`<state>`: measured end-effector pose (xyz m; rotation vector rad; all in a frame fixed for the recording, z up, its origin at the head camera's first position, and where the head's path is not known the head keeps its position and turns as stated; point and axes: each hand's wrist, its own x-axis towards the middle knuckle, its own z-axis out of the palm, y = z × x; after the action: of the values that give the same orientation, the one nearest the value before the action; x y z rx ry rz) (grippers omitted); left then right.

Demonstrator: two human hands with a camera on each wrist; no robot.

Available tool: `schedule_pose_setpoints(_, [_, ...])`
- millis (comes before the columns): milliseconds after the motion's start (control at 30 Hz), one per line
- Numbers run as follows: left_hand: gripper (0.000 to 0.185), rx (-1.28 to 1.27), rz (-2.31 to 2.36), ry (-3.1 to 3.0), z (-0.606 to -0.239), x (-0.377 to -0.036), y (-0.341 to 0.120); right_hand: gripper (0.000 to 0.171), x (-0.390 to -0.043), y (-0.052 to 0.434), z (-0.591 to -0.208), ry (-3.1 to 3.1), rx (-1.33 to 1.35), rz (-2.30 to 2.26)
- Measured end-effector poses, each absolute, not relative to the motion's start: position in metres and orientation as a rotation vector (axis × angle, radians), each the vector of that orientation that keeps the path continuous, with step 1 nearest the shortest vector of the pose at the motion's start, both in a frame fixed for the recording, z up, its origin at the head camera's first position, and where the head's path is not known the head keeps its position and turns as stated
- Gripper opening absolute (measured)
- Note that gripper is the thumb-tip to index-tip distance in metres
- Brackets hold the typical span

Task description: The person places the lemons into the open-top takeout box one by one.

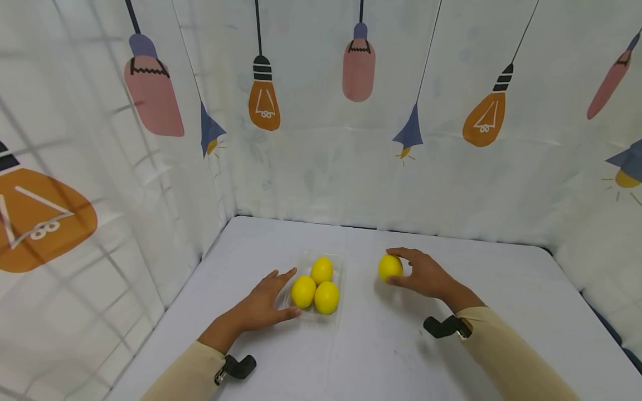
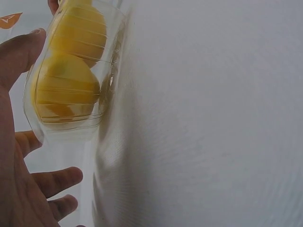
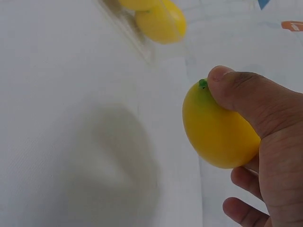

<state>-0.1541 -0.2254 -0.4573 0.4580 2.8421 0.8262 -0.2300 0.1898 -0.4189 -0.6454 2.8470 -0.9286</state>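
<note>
A clear plastic tray (image 1: 339, 273) on the table holds three yellow fruits (image 1: 326, 298), egg-shaped and smooth. My left hand (image 1: 266, 301) is at the tray's left side with its fingers spread. In the left wrist view, its thumb (image 2: 28, 52) lies against or very near the tray wall (image 2: 71, 128), while other fingers extend past its end. To the right of the tray, my right hand (image 1: 423, 274) pinches another yellow fruit (image 1: 389, 268) between thumb and fingers. This fruit (image 3: 215, 130) shows a small green stem tip and hangs above the table, its shadow apart from it.
The white-covered table (image 1: 371, 356) runs back to a white curtain (image 1: 321, 178) printed with hanging lamps. More curtain encloses the left and right sides. Dark wrist mounts (image 1: 239, 367) sit on both sleeves.
</note>
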Motion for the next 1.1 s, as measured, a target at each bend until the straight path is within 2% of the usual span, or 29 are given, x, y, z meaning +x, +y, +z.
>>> schedule_pose_setpoints(1100, [0.101,0.469,0.822,2.845,-0.458,-0.153,-0.227,0.075,-0.236,0.14,-0.412,2.782,-0.694,-0.974])
